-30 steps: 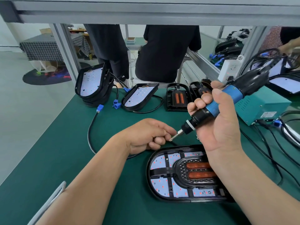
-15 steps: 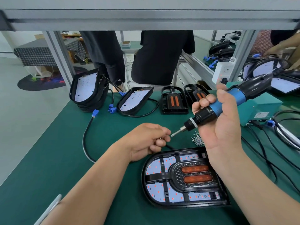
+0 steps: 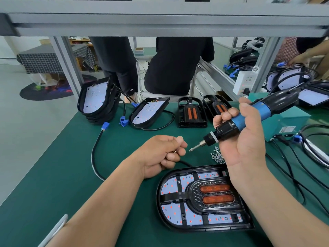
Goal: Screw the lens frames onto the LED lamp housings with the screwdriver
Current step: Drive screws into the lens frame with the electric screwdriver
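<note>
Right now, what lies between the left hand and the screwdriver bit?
Nothing. The head view shows only bare green mat in the short gap between the left hand and the screwdriver bit; they do not touch.

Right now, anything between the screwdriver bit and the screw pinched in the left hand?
Nothing visible. The screwdriver bit points at the screw pinched in the left hand, with a small open gap between them; only green mat shows behind it.

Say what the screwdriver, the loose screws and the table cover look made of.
The screwdriver: blue barrel with a metallic sheen, likely anodised metal; black matte nose, probably plastic; bright steel-looking bit. The loose screws: small, shiny silver metal. The table cover: dull green mat, likely rubber or vinyl, no glare.
</note>
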### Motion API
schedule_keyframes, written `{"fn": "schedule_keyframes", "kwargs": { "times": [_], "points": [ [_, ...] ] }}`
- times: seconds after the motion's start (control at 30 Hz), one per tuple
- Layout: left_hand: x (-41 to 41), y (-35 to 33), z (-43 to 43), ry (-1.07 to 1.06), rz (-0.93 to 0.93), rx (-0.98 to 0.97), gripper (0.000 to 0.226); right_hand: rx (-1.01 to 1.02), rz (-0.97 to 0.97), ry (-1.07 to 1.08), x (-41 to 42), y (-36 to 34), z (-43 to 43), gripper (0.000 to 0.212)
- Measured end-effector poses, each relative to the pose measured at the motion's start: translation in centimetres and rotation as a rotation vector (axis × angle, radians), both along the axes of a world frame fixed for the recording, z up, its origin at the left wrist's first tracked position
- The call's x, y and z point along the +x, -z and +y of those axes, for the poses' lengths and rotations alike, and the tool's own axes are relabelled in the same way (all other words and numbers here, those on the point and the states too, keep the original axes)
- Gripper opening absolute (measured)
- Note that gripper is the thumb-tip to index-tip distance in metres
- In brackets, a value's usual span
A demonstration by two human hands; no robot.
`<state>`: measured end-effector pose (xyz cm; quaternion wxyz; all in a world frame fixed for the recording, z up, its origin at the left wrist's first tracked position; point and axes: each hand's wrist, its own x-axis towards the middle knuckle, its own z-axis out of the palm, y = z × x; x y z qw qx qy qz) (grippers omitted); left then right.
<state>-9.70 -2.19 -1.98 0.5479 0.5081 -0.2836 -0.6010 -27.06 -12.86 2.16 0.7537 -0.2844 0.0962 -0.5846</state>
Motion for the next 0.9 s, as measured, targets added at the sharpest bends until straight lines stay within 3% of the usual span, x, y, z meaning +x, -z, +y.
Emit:
{"fn": "schedule_keyframes", "kwargs": {
  "times": [0.13, 0.23, 0.43, 0.6, 0.77, 0.9],
  "points": [
    [0.1, -0.08, -0.01, 0.009, 0.115, -0.001, 0.025, 0.001, 0.005, 0.004, -0.05, -0.01, -0.01, 0.009],
    [0.12, -0.1, 0.05, 0.005, 0.118, -0.006, 0.029, 0.008, 0.008, -0.001, -0.1, 0.11, -0.06, 0.009],
    [0.12, -0.02, 0.0, 0.025, 0.117, -0.008, 0.013, 0.006, 0.008, 0.003, -0.15, 0.2, -0.09, 0.01],
    [0.01, 0.04, 0.02, 0.007, 0.14, 0.0, 0.019, 0.006, 0.009, 0.008, -0.17, 0.19, -0.05, 0.011],
    [0.29, -0.34, -0.24, -0.17, 0.506, -0.025, 0.043, 0.014, 0.018, 0.007, -0.19, 0.25, -0.01, 0.012],
    [0.52, -0.29, -0.7, -0.406, 0.738, -0.06, 0.038, 0.016, 0.021, 0.0, -0.2, 0.33, -0.02, 0.012]
  ]
}}
